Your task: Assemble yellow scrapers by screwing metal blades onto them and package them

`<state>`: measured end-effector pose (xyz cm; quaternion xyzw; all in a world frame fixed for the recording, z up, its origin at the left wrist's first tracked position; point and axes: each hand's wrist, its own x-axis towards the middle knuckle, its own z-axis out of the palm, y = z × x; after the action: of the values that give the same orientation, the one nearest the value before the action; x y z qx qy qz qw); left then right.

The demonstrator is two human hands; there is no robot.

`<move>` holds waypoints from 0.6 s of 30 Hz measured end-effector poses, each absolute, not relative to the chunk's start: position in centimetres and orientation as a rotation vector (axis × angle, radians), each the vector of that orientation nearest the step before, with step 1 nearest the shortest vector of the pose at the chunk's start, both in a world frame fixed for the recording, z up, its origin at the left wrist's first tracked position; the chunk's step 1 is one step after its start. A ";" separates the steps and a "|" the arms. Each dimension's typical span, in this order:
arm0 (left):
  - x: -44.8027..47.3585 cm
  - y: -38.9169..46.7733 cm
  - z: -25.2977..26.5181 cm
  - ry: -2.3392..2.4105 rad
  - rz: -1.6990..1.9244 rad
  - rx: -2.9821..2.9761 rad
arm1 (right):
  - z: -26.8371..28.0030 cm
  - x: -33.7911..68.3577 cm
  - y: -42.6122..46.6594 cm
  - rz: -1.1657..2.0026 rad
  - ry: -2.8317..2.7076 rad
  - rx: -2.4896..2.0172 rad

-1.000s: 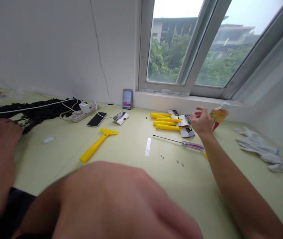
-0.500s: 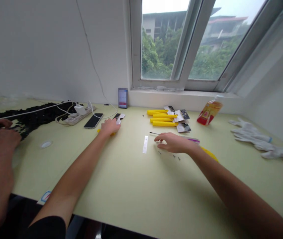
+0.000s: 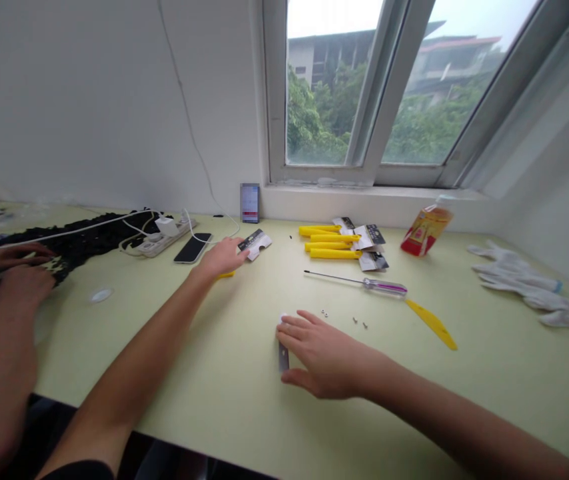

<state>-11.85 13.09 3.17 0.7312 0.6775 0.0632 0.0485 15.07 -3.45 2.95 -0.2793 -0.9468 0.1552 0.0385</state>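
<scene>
I see a pale green desk (image 3: 244, 400) under a window (image 3: 364, 93), its far edge against a white wall. Along the far left edge lies a black heap (image 3: 79, 233) with a white power strip (image 3: 162, 237) and a dark phone (image 3: 193, 248) beside it. Another person's two hands (image 3: 14, 277) rest at that heap near the left edge. White gloves (image 3: 524, 287) lie at the right edge, an orange pouch (image 3: 424, 230) near the far edge. My left hand (image 3: 222, 257) lies flat, fingers loosely spread, over a yellow scraper (image 3: 225, 274) whose tip alone shows; I cannot tell whether it grips it. A stack of yellow scrapers (image 3: 332, 241) sits toward the far edge. A screwdriver (image 3: 364, 285) lies mid-desk, a yellow blade-shaped piece (image 3: 432, 323) just beside its handle. My right hand (image 3: 322, 353), fingers spread, presses on a small metal blade (image 3: 283, 357) toward the near edge. Tiny screws (image 3: 359, 323) lie just beyond it.
</scene>
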 end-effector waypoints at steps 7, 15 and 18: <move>-16.9 5.2 1.6 2.146 0.047 2.206 | 2.8 19.3 -9.4 0.498 -2.945 -0.667; -17.7 1.0 -1.4 2.082 0.372 2.276 | -0.3 21.7 -13.4 -0.247 -2.680 -0.579; -17.8 0.4 -2.0 2.051 0.430 2.275 | -2.4 21.4 -14.8 -0.255 -2.465 -0.717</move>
<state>-17.80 0.36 -1.96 0.7353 0.6628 0.1390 0.0245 21.38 -14.82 -2.45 -0.2671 -0.9180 -0.0949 0.2773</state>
